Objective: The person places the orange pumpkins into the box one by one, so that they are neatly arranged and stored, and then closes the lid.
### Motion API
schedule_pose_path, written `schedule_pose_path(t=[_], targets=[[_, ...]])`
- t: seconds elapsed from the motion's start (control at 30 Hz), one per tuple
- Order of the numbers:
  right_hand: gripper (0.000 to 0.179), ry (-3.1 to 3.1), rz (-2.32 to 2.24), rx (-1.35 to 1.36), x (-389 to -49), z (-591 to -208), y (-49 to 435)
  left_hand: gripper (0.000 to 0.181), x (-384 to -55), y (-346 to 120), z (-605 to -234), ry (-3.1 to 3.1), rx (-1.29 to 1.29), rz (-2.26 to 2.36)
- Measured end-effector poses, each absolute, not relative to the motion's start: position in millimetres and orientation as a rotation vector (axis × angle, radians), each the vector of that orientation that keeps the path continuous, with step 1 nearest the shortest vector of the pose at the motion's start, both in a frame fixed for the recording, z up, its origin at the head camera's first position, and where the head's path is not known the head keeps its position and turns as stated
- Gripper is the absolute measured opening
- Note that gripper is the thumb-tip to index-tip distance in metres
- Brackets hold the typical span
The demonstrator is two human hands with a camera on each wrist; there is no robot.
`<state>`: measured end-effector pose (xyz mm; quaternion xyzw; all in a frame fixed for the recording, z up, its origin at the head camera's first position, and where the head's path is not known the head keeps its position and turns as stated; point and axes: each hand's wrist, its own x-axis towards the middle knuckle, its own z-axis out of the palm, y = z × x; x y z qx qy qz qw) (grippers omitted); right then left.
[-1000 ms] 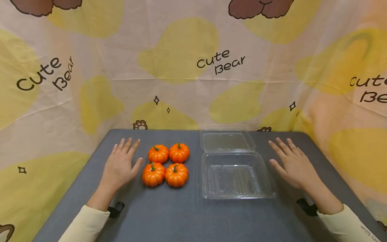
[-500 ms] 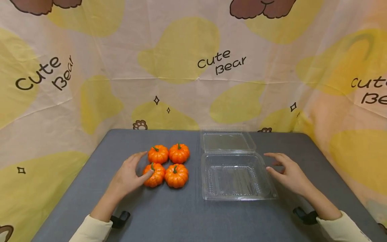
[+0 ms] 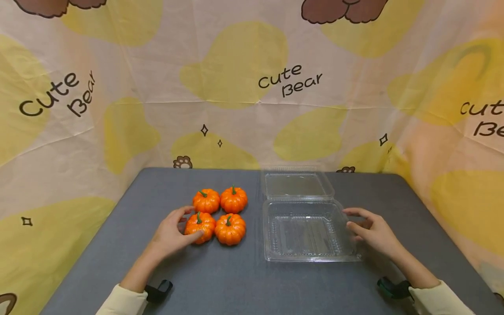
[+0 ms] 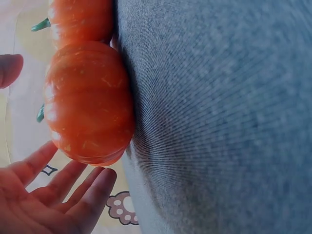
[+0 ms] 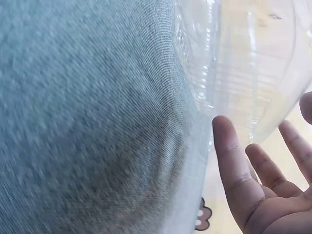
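**Hold the shiny pumpkin by its round sides**

The pumpkin sits on the gray surface, at the front left beside three other pumpkins. The left hand curves around its left side, grip wide apart, with the thumb in front. It has hold of nothing, and I cannot tell if the fingertips touch. The pumpkin looks hard and light, like a toy, and its smooth skin may slip. The fat sides seem best to hold; the green stem might snap. The right hand is just beside the clear plastic box, its grip loose and holding nothing. The box looks thin and bendy, so its edge is a good spot for a gentle hold.
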<state>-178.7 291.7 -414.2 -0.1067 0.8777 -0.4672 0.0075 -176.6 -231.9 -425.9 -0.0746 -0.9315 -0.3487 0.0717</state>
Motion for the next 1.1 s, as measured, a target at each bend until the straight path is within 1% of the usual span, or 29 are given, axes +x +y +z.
schedule_pose_path(t=[0.27,0.6,1.1], targets=[[0.04,2.638,-1.58,-0.281,-178.9,-422.4,289.3,0.068,-178.2,-231.1,-430.6,-2.796,-0.192,-1.153],[0.04,2.528,-1.681,-0.242,-181.0,-426.8,288.2,0.068,-178.1,-231.2,-432.2,-2.819,-0.167,-1.174],[0.042,2.416,-1.786,-0.267,-180.1,-427.5,288.8,0.059,-176.0,-235.5,-430.9,-2.797,-0.115,-1.218]])
